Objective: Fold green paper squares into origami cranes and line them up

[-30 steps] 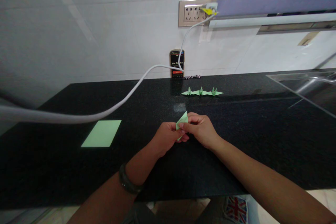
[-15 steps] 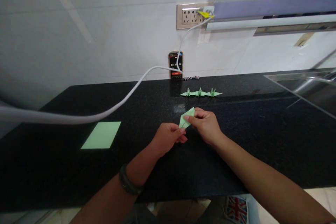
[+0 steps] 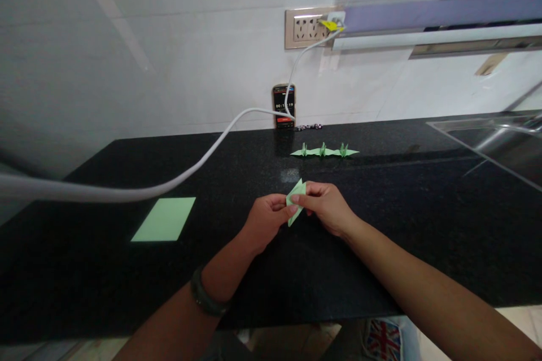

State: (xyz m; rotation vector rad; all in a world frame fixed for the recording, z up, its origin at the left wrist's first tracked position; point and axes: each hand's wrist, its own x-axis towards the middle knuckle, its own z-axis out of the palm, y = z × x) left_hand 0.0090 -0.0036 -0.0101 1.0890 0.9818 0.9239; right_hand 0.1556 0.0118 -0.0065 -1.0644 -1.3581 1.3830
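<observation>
A small folded piece of green paper is held just above the black countertop between both hands. My left hand pinches its lower left side with curled fingers. My right hand pinches its upper right side with thumb and fingers pressed together. Three finished green paper cranes stand in a row farther back on the counter. A flat square green sheet lies to the left.
A phone showing a timer leans against the white wall, with a white cable running from the wall socket across the left of the counter. A steel sink sits at the right.
The right hand brought the folded paper back down toward the left hand, which has taken hold of it again; half a second ago only the right hand held it.
</observation>
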